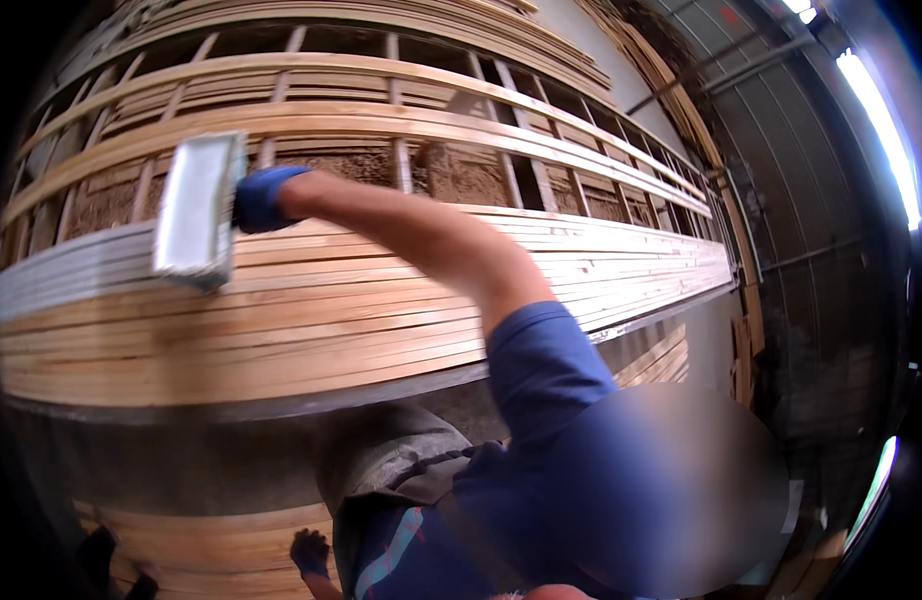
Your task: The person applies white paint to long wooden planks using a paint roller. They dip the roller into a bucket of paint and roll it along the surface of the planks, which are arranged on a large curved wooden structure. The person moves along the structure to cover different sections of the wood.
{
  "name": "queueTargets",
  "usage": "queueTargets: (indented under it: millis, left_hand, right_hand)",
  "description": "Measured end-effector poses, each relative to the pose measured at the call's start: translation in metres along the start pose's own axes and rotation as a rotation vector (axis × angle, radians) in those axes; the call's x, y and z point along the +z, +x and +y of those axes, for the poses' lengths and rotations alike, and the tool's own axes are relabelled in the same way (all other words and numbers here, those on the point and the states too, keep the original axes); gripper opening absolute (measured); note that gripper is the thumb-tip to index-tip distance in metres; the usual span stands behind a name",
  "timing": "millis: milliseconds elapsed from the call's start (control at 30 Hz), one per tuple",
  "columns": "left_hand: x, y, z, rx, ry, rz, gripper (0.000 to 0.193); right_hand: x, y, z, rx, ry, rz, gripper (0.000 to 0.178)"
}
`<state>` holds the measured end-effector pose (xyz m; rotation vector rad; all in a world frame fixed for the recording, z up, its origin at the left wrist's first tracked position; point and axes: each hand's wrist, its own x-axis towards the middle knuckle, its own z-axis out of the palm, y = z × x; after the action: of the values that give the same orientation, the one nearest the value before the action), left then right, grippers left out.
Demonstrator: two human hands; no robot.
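Observation:
My right hand, in a blue glove, is closed at the side of a white, shallow, tray-like box. The box is tilted above the boards, its pale inner face toward me; motion blurs its edges. Most of my fingers are hidden on its far side. Under it lies a wide row of light wooden boards, packed edge to edge. Low in the view my left hand, in a dark glove, hangs beside my leg, fingers loosely apart and no object visible in them. Below it are more boards.
Beyond the row, long rails with crosspieces run over heaped brown shavings. More lumber lies at the far side. A corrugated wall and a bright lamp are at the right. Dark shapes at lower left are unclear.

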<state>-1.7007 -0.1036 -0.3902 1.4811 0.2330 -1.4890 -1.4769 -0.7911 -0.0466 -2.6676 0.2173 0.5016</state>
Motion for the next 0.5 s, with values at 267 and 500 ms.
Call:
queueTargets:
  millis: [267,500]
  left_hand:
    - [0.153,-0.037,-0.096,0.159,-0.493,-0.035,0.025]
    - [0.364,-0.006,-0.108,0.074,-0.576,0.135,0.028]
  right_hand:
    - [0.025,-0.155,0.162,-0.226,-0.148,0.161,0.021]
    - [0.006,-0.448,0.303,0.191,-0.135,-0.141,0.025]
